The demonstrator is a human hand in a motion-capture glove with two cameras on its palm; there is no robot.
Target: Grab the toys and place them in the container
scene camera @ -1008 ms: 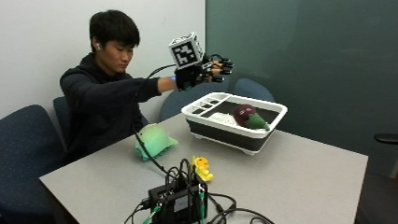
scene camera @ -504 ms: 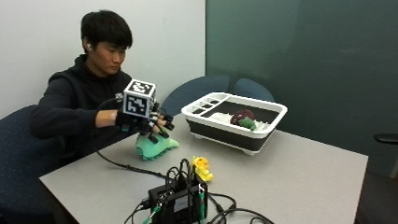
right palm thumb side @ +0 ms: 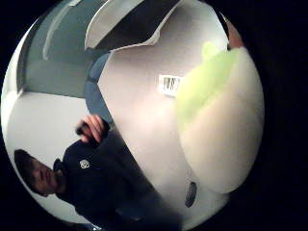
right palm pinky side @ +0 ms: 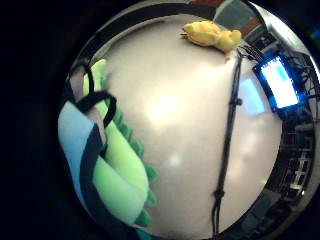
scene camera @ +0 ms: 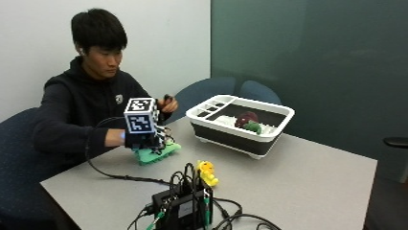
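A green plush toy lies on the grey table in front of the person. My gloved right hand sits on top of it, fingers curled down around it. In the palm views the green plush toy lies close against the palm, with a strapped finger along its side. A small yellow toy lies further along the table, apart from the hand. The white and black container stands at the table's far side and holds a dark red toy and a green one.
A black device with cables and a lit screen sits by the table's near edge, right beside the yellow toy. A black cable crosses the tabletop. The person's bare left hand is raised behind the table. Blue chairs stand behind.
My right hand came back from above the container, dropped towards the person, and now rests on the green plush toy with its fingers around it.
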